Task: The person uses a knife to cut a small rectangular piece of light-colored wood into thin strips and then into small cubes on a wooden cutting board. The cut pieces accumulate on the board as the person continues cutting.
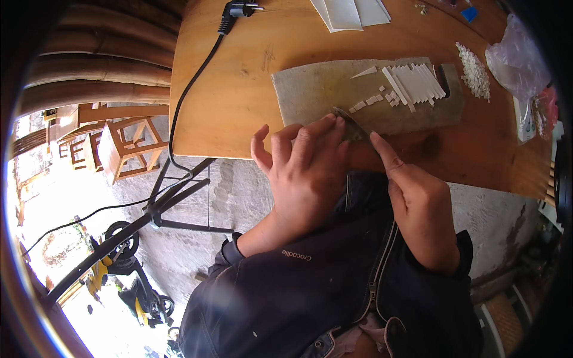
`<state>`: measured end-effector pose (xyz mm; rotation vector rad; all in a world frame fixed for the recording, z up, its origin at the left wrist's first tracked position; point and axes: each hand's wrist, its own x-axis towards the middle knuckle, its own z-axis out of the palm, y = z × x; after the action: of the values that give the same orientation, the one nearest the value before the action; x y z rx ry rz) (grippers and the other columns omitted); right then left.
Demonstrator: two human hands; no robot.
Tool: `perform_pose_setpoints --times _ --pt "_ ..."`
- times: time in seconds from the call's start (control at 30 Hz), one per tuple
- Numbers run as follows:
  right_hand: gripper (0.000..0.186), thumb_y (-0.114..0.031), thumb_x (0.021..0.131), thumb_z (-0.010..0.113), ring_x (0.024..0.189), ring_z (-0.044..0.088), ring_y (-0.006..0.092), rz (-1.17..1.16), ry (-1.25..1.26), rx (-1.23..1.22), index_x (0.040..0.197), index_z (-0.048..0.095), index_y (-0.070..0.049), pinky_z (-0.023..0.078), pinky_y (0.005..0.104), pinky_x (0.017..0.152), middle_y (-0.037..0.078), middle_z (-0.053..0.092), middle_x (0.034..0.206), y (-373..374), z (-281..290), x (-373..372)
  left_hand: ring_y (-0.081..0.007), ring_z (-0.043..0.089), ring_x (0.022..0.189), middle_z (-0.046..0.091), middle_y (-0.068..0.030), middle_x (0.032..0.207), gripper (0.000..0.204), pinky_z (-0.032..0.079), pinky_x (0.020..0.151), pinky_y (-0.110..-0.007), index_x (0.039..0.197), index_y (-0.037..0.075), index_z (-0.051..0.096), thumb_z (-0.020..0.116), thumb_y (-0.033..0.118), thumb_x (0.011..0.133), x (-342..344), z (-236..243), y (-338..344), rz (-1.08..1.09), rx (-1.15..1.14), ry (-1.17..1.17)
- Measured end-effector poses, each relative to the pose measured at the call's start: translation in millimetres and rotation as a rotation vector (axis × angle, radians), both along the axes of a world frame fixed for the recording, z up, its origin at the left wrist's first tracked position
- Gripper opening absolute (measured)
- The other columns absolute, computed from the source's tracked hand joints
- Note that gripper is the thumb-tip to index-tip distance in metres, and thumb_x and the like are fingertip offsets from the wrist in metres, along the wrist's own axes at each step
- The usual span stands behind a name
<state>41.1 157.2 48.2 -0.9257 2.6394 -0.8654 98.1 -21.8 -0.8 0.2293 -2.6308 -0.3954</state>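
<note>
Right hand [419, 197] is closed around a knife [362, 127], its forefinger stretched along the back of the blade; the handle is hidden in the palm. The left hand [307, 170] is half open and bent, its outer fingers spread, with the foremost fingertips gathered beside the knife's tip at the board; whether they pinch anything cannot be told. Those fingers cover part of the near edge of the grey board [310, 86], which lies on a wooden table [221, 113]. Toward the right stand a heap of white bits [474, 71] and a clear plastic bag [518, 59]; at the far edge lie white sheets [346, 15], and a black plug [239, 9] trails its cord to the left. Small cut pieces [373, 100] lie on the board just beyond the blade, and a row of white strips [418, 83] lies farther off, ahead of the right hand.
</note>
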Motion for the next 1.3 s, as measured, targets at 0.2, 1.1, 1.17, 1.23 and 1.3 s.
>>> perform_pose_setpoints --times 0.2,1.1,1.17,1.23,1.3 --pt "0.071 0.007 0.084 0.067 0.065 0.063 0.0327 -0.037 -0.083 -0.138 0.150 0.058 -0.016 0.052 0.0456 0.064 0.016 0.057 0.074 7.6 -0.6 -8.3 -0.0245 0.062 0.105 0.072 -0.0001 0.119 0.032 0.041 0.105 -0.045 0.117 0.012 0.077 0.077 0.006 0.086 0.1 -9.6 -15.7 -0.110 0.178 0.094" --pt "0.055 0.009 0.095 0.061 0.081 0.073 0.0320 -0.202 -0.157 -0.389 0.146 0.062 -0.011 0.056 0.0380 0.074 0.026 0.073 0.107 52.8 -16.2 -29.7 -0.0285 0.063 0.102 0.070 -0.0030 0.095 0.014 0.043 0.093 -0.043 0.093 0.016 0.078 0.085 0.024 0.084 -99.7 17.5 -20.0 -0.060 -0.009 -0.108" --pt "0.055 0.009 0.095 0.061 0.082 0.074 0.0322 -0.188 -0.151 -0.404 0.146 0.062 -0.012 0.056 0.0382 0.075 0.026 0.073 0.108 53.1 -17.5 -28.9 -0.0291 0.061 0.105 0.069 -0.0030 0.097 0.015 0.040 0.096 -0.045 0.092 0.017 0.078 0.086 0.025 0.081 -91.3 19.8 -27.3 -0.059 0.058 -0.172" --pt "0.055 0.009 0.095 0.061 0.083 0.074 0.0323 -0.191 -0.176 -0.395 0.146 0.062 -0.012 0.056 0.0386 0.074 0.026 0.073 0.110 53.8 -15.8 -27.9 -0.0293 0.060 0.108 0.069 -0.0029 0.097 0.016 0.039 0.097 -0.046 0.091 0.018 0.077 0.086 0.025 0.080 -82.5 20.5 -31.5 -0.077 0.113 -0.220" --pt "0.055 0.009 0.095 0.061 0.080 0.073 0.0318 -0.188 -0.191 -0.384 0.146 0.062 -0.012 0.055 0.0389 0.073 0.025 0.073 0.107 53.4 -14.9 -26.9 -0.0290 0.060 0.108 0.068 -0.0027 0.097 0.016 0.038 0.097 -0.046 0.091 0.018 0.077 0.086 0.025 0.080 -71.3 23.5 -32.4 -0.097 0.146 -0.248"
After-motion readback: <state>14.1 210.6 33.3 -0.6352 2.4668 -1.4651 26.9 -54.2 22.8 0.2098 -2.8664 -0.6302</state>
